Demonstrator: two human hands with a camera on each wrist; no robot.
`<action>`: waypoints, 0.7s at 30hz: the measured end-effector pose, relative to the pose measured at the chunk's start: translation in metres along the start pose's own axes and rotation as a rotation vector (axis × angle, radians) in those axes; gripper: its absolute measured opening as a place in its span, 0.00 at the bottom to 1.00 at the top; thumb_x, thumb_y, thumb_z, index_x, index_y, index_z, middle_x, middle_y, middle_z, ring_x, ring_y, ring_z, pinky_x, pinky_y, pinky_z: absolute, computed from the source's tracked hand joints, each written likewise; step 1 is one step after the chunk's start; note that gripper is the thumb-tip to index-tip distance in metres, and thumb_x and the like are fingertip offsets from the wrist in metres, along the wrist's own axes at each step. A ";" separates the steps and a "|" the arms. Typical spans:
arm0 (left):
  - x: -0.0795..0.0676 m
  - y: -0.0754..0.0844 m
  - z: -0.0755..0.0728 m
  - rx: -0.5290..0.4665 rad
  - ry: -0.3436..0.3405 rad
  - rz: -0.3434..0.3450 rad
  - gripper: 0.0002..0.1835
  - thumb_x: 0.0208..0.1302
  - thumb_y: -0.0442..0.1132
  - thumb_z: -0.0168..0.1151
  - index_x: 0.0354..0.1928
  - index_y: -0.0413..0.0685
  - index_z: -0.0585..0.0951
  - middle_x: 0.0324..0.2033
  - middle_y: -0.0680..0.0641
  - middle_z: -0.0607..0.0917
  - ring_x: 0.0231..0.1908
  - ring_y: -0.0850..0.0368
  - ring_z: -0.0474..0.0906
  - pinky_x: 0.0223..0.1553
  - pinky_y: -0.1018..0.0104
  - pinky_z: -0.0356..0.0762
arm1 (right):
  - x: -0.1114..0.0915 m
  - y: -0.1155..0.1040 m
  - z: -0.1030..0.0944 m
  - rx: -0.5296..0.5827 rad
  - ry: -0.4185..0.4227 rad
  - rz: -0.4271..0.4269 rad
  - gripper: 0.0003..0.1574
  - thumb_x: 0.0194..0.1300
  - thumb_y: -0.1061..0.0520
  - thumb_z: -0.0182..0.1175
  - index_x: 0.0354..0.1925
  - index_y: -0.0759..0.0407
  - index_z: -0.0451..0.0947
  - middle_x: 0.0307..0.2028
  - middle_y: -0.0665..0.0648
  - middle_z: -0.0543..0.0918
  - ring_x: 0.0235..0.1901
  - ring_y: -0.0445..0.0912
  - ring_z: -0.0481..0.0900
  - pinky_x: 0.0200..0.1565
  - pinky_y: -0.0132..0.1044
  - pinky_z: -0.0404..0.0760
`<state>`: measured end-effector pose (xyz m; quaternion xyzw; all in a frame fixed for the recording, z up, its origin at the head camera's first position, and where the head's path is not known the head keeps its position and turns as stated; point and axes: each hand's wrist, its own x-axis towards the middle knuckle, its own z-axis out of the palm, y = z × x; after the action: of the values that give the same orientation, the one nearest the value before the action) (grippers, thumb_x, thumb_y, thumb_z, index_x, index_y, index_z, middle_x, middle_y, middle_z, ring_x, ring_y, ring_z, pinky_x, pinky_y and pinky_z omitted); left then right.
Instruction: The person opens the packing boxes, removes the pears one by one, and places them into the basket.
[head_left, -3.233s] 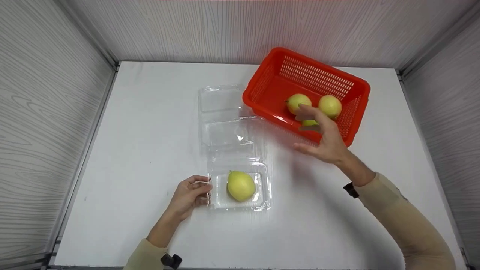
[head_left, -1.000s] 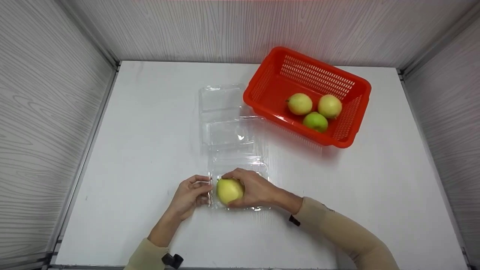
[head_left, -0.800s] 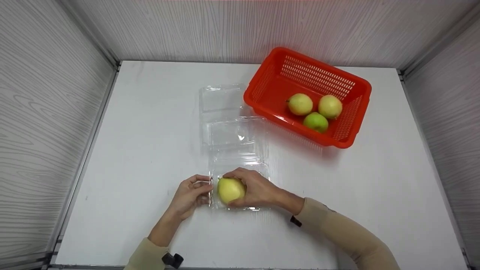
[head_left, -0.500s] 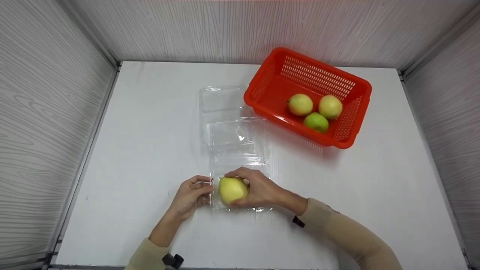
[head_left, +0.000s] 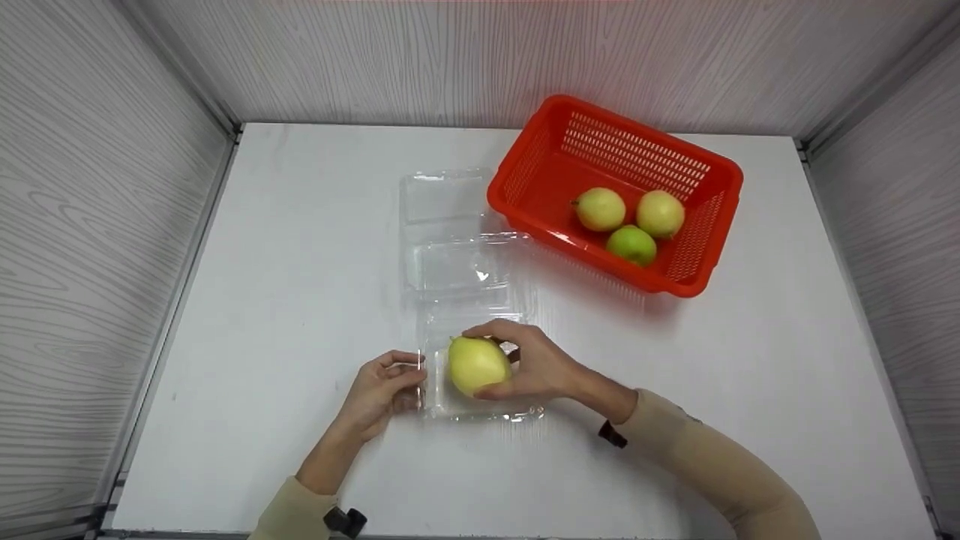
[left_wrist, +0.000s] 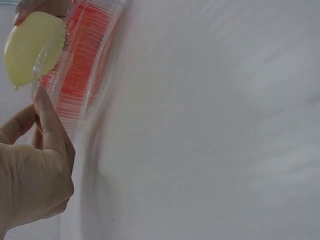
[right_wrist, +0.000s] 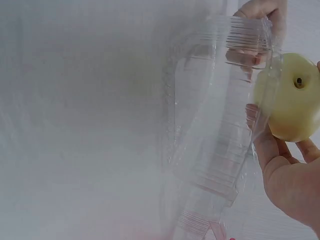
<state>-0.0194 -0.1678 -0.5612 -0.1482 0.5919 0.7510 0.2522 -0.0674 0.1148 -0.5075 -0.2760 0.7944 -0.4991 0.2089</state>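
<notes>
A yellow-green pear (head_left: 478, 367) is held in my right hand (head_left: 540, 366), its fingers and thumb curled round the fruit's sides. The pear is over the front tray of a clear plastic clamshell container (head_left: 444, 407). With thumb and fingers, my left hand (head_left: 379, 394) pinches the left rim of that tray. In the left wrist view the pear (left_wrist: 30, 50) shows near the tray's rim, close to my left hand (left_wrist: 37, 170). The right wrist view shows the fingers of my right hand (right_wrist: 292, 185) around the pear (right_wrist: 295, 105), beside the clear plastic wall (right_wrist: 215, 130).
Behind the front tray lie more clear plastic sections (head_left: 457, 270), overlapping; where one ends is hard to tell. A red basket (head_left: 525, 139) at the back right holds two pale pears (head_left: 600, 209) and a greener fruit (head_left: 631, 245). Wood-patterned panels (head_left: 360, 60) surround the white table (head_left: 285, 300).
My right hand came from the basket to the pear in the tray and took hold of it. Lately hand and pear have moved right and slightly up. The left hand has kept its place.
</notes>
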 end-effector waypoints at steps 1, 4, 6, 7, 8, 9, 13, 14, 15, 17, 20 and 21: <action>0.000 0.000 0.000 0.001 0.003 -0.002 0.15 0.70 0.31 0.67 0.56 0.39 0.77 0.35 0.53 0.87 0.30 0.61 0.84 0.30 0.71 0.86 | 0.000 -0.001 -0.003 -0.001 0.002 -0.002 0.43 0.52 0.50 0.83 0.66 0.44 0.79 0.60 0.48 0.85 0.54 0.47 0.81 0.46 0.47 0.92; 0.000 0.001 0.000 0.004 0.008 -0.006 0.15 0.70 0.31 0.67 0.55 0.40 0.77 0.35 0.53 0.87 0.30 0.61 0.83 0.30 0.71 0.86 | -0.001 -0.006 -0.012 0.004 0.007 -0.014 0.44 0.52 0.51 0.83 0.67 0.44 0.79 0.61 0.48 0.85 0.55 0.47 0.81 0.46 0.47 0.92; 0.001 0.001 0.000 0.004 0.007 -0.004 0.15 0.70 0.31 0.67 0.55 0.39 0.77 0.35 0.52 0.87 0.30 0.61 0.83 0.30 0.71 0.86 | -0.002 -0.009 -0.019 0.007 0.013 -0.022 0.44 0.52 0.51 0.83 0.67 0.44 0.79 0.62 0.49 0.84 0.55 0.48 0.81 0.46 0.47 0.92; 0.001 0.001 0.000 0.004 0.004 -0.003 0.16 0.70 0.31 0.67 0.56 0.39 0.76 0.36 0.52 0.87 0.30 0.61 0.84 0.30 0.71 0.86 | -0.003 -0.011 -0.022 0.007 0.015 -0.026 0.44 0.52 0.51 0.83 0.67 0.45 0.79 0.62 0.49 0.84 0.55 0.48 0.81 0.46 0.47 0.92; 0.001 0.001 0.000 0.003 0.003 -0.001 0.16 0.70 0.31 0.68 0.56 0.38 0.76 0.36 0.52 0.87 0.30 0.61 0.84 0.30 0.71 0.86 | -0.003 -0.012 -0.026 0.008 0.018 -0.031 0.44 0.52 0.52 0.83 0.67 0.45 0.79 0.62 0.50 0.84 0.55 0.49 0.81 0.46 0.47 0.93; 0.001 0.001 0.000 0.003 0.001 0.000 0.16 0.70 0.31 0.68 0.56 0.38 0.76 0.36 0.51 0.87 0.30 0.61 0.84 0.30 0.71 0.86 | -0.003 -0.014 -0.030 0.008 0.021 -0.036 0.44 0.52 0.52 0.83 0.67 0.45 0.79 0.62 0.50 0.84 0.55 0.49 0.81 0.46 0.47 0.93; 0.001 0.001 -0.001 0.003 -0.005 0.006 0.18 0.70 0.32 0.68 0.57 0.37 0.75 0.37 0.50 0.87 0.31 0.61 0.84 0.31 0.71 0.87 | -0.003 -0.020 -0.046 -0.007 0.045 -0.062 0.45 0.52 0.52 0.84 0.67 0.47 0.79 0.62 0.51 0.84 0.55 0.49 0.82 0.46 0.44 0.93; 0.001 0.001 -0.001 0.005 -0.007 0.007 0.18 0.70 0.32 0.68 0.57 0.36 0.75 0.37 0.50 0.87 0.31 0.61 0.84 0.31 0.71 0.87 | -0.003 -0.022 -0.050 -0.015 0.055 -0.067 0.45 0.52 0.52 0.84 0.67 0.47 0.79 0.62 0.51 0.84 0.55 0.49 0.82 0.46 0.44 0.93; 0.001 0.001 -0.001 0.010 -0.012 0.010 0.19 0.70 0.32 0.68 0.58 0.35 0.74 0.37 0.50 0.87 0.31 0.61 0.84 0.32 0.71 0.87 | -0.003 -0.024 -0.054 -0.024 0.063 -0.070 0.45 0.51 0.52 0.84 0.67 0.47 0.79 0.61 0.50 0.84 0.56 0.49 0.82 0.45 0.44 0.93; 0.001 0.001 -0.002 0.018 -0.021 0.015 0.20 0.70 0.32 0.67 0.59 0.33 0.73 0.37 0.50 0.87 0.31 0.62 0.85 0.32 0.72 0.87 | -0.003 -0.028 -0.063 -0.040 0.080 -0.069 0.46 0.51 0.52 0.84 0.67 0.47 0.79 0.61 0.50 0.84 0.56 0.48 0.81 0.46 0.45 0.93; 0.000 0.001 -0.002 0.032 -0.033 0.022 0.22 0.71 0.33 0.67 0.61 0.32 0.72 0.37 0.50 0.87 0.31 0.62 0.86 0.33 0.72 0.88 | -0.003 -0.034 -0.075 -0.069 0.097 -0.064 0.46 0.51 0.52 0.84 0.67 0.48 0.78 0.61 0.50 0.84 0.56 0.49 0.80 0.47 0.47 0.92; 0.001 0.001 -0.002 0.034 -0.035 0.023 0.22 0.71 0.33 0.67 0.61 0.31 0.72 0.38 0.50 0.87 0.31 0.62 0.86 0.33 0.72 0.88 | -0.002 -0.036 -0.080 -0.081 0.102 -0.064 0.47 0.51 0.52 0.84 0.68 0.48 0.78 0.61 0.50 0.84 0.56 0.49 0.80 0.48 0.47 0.92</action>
<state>-0.0208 -0.1703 -0.5610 -0.1239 0.6016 0.7463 0.2564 -0.1058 0.1576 -0.4413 -0.2835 0.8143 -0.4865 0.1410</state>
